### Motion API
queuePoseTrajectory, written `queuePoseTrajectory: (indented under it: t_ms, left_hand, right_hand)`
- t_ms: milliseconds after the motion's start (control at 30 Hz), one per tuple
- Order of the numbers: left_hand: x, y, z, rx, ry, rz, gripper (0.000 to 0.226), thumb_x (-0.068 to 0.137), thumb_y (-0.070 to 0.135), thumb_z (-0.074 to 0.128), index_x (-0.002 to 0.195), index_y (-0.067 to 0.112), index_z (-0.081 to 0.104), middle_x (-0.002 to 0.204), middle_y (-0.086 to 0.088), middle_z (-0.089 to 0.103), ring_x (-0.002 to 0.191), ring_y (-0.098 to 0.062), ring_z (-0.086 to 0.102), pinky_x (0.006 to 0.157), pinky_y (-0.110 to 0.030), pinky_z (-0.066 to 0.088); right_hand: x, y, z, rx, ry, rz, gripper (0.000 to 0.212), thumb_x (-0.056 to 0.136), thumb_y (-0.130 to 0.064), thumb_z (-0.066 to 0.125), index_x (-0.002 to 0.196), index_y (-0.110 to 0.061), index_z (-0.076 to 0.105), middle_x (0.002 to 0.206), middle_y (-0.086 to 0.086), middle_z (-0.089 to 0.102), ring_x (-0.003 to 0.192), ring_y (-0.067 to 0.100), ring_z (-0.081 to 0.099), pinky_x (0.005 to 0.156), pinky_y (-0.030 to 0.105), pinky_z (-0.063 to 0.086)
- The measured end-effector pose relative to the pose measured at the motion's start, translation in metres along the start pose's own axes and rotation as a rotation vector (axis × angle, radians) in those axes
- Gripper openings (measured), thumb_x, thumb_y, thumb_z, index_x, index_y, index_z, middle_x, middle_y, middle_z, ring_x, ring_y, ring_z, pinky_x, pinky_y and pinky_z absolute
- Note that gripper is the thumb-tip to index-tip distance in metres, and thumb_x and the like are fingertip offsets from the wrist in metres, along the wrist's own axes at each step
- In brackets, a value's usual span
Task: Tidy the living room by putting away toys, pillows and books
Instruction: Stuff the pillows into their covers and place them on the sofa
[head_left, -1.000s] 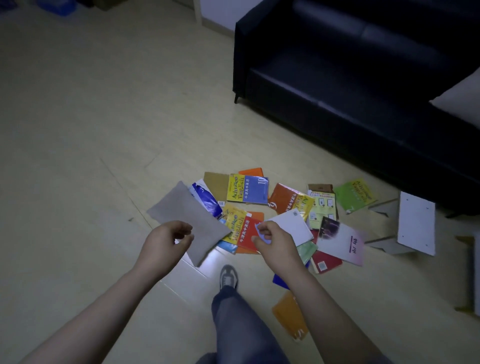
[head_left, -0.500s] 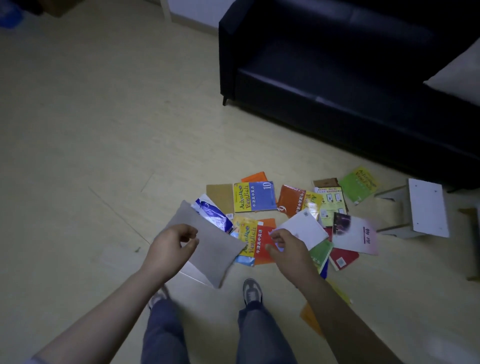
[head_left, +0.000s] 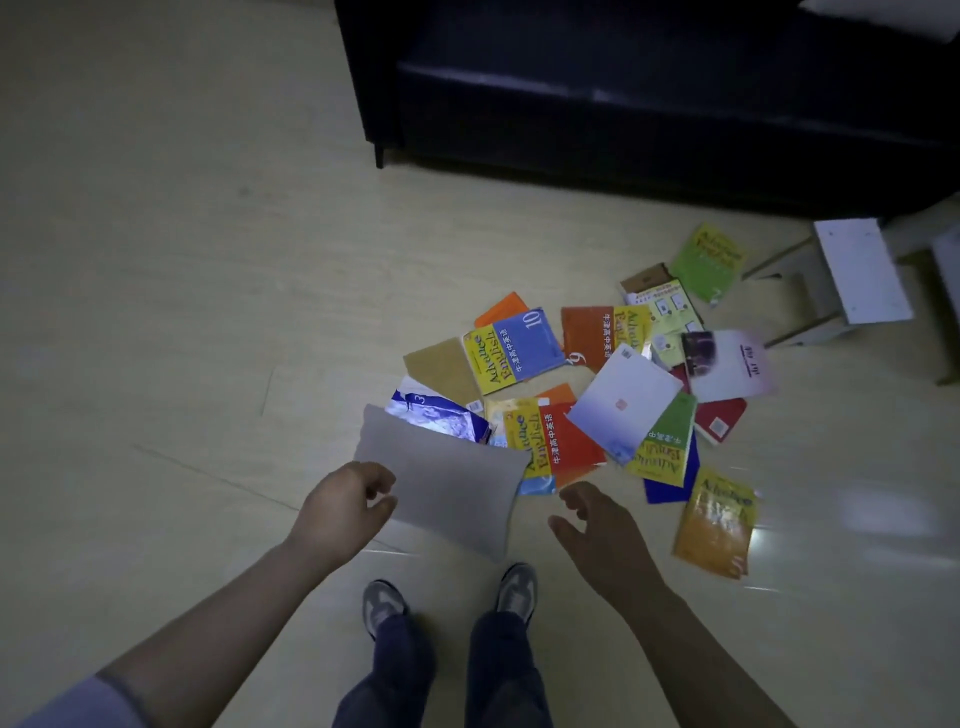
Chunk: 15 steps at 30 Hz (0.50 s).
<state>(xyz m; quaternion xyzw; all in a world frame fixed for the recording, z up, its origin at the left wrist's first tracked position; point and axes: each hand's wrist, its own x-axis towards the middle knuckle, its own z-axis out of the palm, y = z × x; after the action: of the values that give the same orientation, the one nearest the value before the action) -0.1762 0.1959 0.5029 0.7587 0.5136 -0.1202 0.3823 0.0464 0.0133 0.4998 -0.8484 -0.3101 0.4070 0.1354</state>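
Pale floor (head_left: 156, 260), with a dark sofa (head_left: 649, 93) along its far right. In front of the sofa, a spread of overlapping books (head_left: 514, 348) lies flat on the floor; a white stool (head_left: 857, 270) lies on its side at the far right of the spread. A grey pillow (head_left: 447, 483), at the near left of the spread, overlaps the nearest books. The left hand (head_left: 343, 512) grips the pillow's left edge with curled fingers. The right hand (head_left: 597, 530), just right of the pillow, is loosely spread and holds nothing.
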Motion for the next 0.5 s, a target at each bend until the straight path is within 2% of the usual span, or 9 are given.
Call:
queuePoseTrajectory:
  t_ms: [300,400,500]
  left_hand:
    - [0.115,-0.063,0.082,0.119,-0.054,0.039,0.031,0.085,0.022,0.066,0.115,0.015,0.065,0.114,-0.002,0.065,0.099,-0.018,0.062,0.081,-0.023,0.043]
    - [0.155,-0.085,0.114,0.146,-0.053,0.050,0.036,0.085,0.022,0.067,0.120,0.014,0.063,0.118,-0.004,0.063,0.103,-0.019,0.061,0.081,-0.023,0.043]
    - [0.191,-0.113,0.150,0.156,-0.074,0.053,0.042,0.084,0.022,0.068,0.124,0.013,0.060,0.123,-0.005,0.060,0.106,-0.020,0.060,0.086,-0.025,0.044]
  right_hand:
    - [0.113,0.043,0.078,-0.069,0.006,-0.012,0.039,0.091,-0.022,0.062,0.127,-0.012,0.052,0.126,0.004,0.057,0.115,0.019,0.053,0.088,0.021,0.035]
    - [0.156,0.065,0.114,-0.093,-0.033,0.013,0.046,0.090,-0.025,0.063,0.132,-0.012,0.049,0.133,0.005,0.053,0.121,0.021,0.050,0.097,0.026,0.036]
    - [0.199,0.086,0.156,-0.140,-0.074,0.028,0.054,0.086,-0.032,0.067,0.132,-0.013,0.046,0.132,0.006,0.052,0.121,0.022,0.049,0.098,0.031,0.039]
